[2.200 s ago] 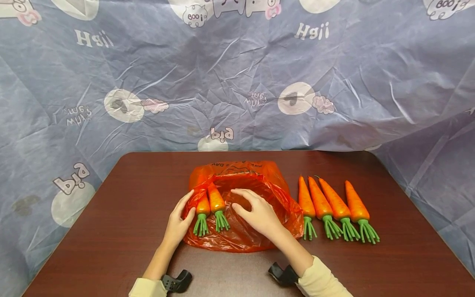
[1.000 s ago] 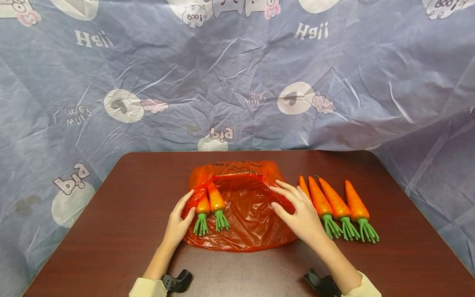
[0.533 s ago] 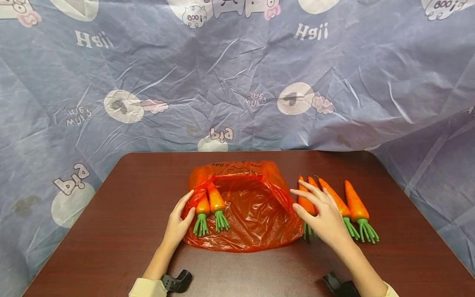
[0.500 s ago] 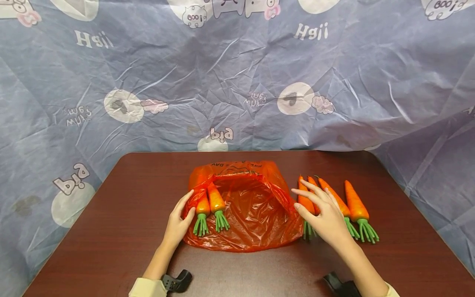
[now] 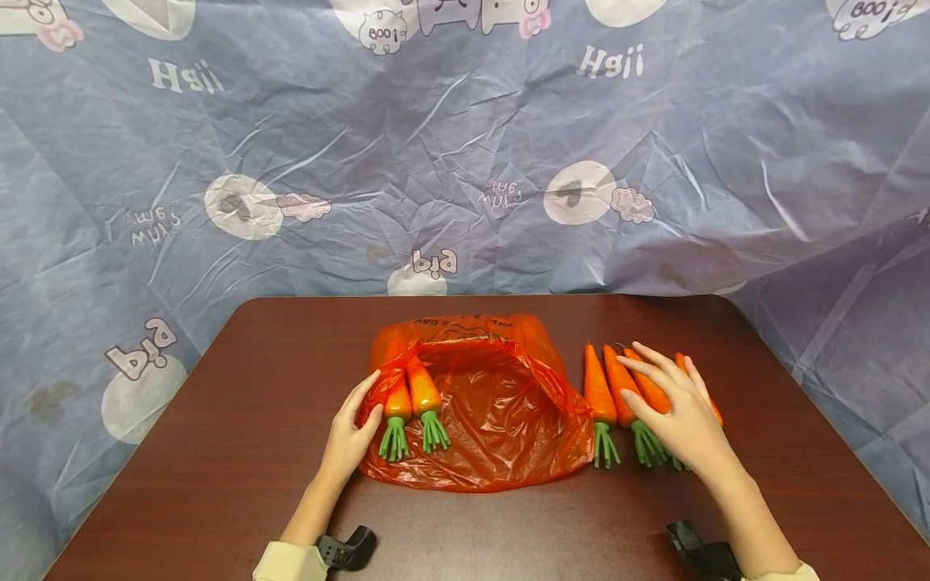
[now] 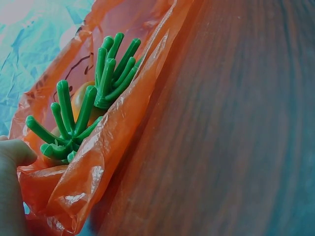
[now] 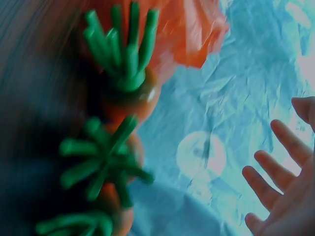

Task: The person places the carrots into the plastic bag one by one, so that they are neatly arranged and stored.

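Observation:
My left hand [image 5: 345,436] holds the left edge of a red plastic bag [image 5: 501,440], which lies with its mouth toward me. Just inside that edge rest two carrots [image 5: 424,390] with green stalks pointing my way; the left wrist view shows their green tops [image 6: 66,140] against the film. To the right of the bag, several more carrots [image 5: 598,395] lie side by side on the table. Over the right part of this row hovers my right hand [image 5: 686,420], fingers spread and holding nothing, partly covering the rightmost carrots. In the right wrist view the fingers [image 7: 266,187] are apart from the carrots.
A dark brown wooden table [image 5: 254,387] carries everything. Behind it hangs a wrinkled blue-grey printed cloth [image 5: 436,161]. Each wrist wears a black camera band, such as the left band [image 5: 347,550].
My right hand has moved right, from over the bag's mouth, past the bag's right edge, to above the right-hand carrots. The left hand and the bag's left side have stayed put.

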Demonstrator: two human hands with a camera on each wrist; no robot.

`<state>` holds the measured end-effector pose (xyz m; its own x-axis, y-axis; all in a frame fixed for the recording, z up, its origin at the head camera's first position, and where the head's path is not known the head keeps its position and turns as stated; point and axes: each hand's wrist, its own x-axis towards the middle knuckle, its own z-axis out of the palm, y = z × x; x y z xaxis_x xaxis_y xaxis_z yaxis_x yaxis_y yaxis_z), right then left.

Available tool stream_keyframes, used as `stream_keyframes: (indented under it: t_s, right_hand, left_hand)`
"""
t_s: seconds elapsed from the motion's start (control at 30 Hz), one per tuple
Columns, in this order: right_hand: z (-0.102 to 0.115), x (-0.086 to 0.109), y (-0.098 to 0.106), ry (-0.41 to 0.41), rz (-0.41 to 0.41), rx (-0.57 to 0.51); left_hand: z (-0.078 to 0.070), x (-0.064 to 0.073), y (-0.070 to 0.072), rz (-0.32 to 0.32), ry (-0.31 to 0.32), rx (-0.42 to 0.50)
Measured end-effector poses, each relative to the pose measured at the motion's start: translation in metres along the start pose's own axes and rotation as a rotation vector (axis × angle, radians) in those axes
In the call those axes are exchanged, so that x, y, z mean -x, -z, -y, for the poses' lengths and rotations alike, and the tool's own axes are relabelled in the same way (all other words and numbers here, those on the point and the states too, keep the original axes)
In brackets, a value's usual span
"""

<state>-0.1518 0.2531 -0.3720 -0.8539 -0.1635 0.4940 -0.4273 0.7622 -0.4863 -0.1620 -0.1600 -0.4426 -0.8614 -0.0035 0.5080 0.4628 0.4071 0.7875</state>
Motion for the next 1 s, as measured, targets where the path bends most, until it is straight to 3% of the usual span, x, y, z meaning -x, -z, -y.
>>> stream_keyframes:
  t_s: [0.4,0.73,1.0]
  right_hand:
    - [-0.042,0.012,0.013,-0.064,0.012,0.009]
    - [-0.079,0.021,0.019,-0.205,0.085,0.027]
    - [-0.097,0.030,0.018,-0.256,0.137,0.044]
  left_hand:
    - [0.000,0.000,0.000,0.006,0.015,0.008]
    - [0.000,0.000,-0.001,0.000,0.007,0.002]
    - [0.000,0.000,-0.001,0.002,0.010,0.004]
